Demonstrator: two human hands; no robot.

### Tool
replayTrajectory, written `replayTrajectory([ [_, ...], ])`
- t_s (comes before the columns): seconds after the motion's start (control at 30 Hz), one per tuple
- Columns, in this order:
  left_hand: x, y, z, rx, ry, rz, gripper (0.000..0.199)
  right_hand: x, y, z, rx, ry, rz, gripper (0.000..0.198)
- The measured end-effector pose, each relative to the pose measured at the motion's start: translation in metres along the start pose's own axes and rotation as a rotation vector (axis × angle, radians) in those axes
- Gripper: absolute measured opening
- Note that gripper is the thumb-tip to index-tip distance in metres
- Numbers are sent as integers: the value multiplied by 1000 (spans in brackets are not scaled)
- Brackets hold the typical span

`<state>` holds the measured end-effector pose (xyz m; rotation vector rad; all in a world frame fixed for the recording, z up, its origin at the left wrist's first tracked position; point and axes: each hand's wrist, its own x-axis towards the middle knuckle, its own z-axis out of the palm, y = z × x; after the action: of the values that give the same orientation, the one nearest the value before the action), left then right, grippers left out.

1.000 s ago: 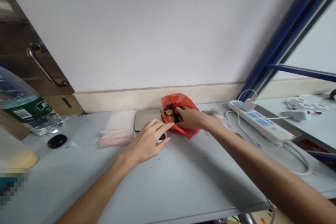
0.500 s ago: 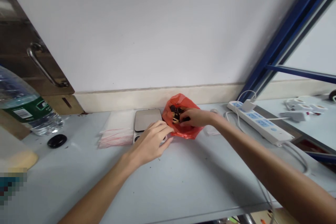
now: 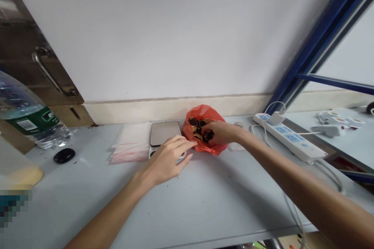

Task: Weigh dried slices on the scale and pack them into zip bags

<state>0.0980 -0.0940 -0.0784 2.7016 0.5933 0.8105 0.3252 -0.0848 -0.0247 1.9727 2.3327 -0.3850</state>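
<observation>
A red plastic bag (image 3: 214, 114) stands gaping on the table, with dark brown and tan dried pieces (image 3: 196, 127) inside. My right hand (image 3: 219, 131) reaches into it, fingers curled round a dark piece at the fingertips; the bag and hand partly hide the grip. My left hand (image 3: 169, 158) hovers over the front of a small digital scale (image 3: 165, 132), fingers stretched forward and thumb apart. Its fingertips meet the bag's near left rim. Nothing lies on the visible part of the scale's plate, and the hand covers much of its front panel.
Left of the scale lies a stack of clear zip bags (image 3: 131, 144). Farther left are a black round lid (image 3: 64, 156) and a large water bottle (image 3: 37, 124). A white power strip (image 3: 289, 136) with cables lies right, beside a blue metal frame (image 3: 309, 46).
My right hand has shifted slightly within the bag, and more of the dried pieces now show. The bag's mouth has moved a little right. My left hand stays nearly in place.
</observation>
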Motion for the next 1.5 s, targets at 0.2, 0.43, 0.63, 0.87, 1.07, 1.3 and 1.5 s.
replayTrajectory([
  [0.2, -1, -1, -3, -33, 31, -9, 30, -5, 14, -21, 202, 27, 48, 29],
  [0.43, -2, -6, -7, -46, 146, -14, 28, -1, 25, -23, 693, 35, 18, 16],
  [0.63, -7, -28, -37, 72, 109, -222, 30, -5, 9, -42, 855, 158, -92, 19],
  [0.87, -30, -69, -74, 253, 31, -548, 38, 23, -67, -56, 667, 32, -256, 14],
  [1.07, -40, -79, -68, 314, -21, -560, 36, 62, -114, -30, 224, -180, -146, 37],
  [1.3, -40, -77, -59, 317, -47, -525, 31, 73, -116, -18, 158, -203, -183, 45],
  [1.5, -39, -74, -60, 320, -47, -527, 31, 76, -99, -17, 179, -2, -165, 33],
])
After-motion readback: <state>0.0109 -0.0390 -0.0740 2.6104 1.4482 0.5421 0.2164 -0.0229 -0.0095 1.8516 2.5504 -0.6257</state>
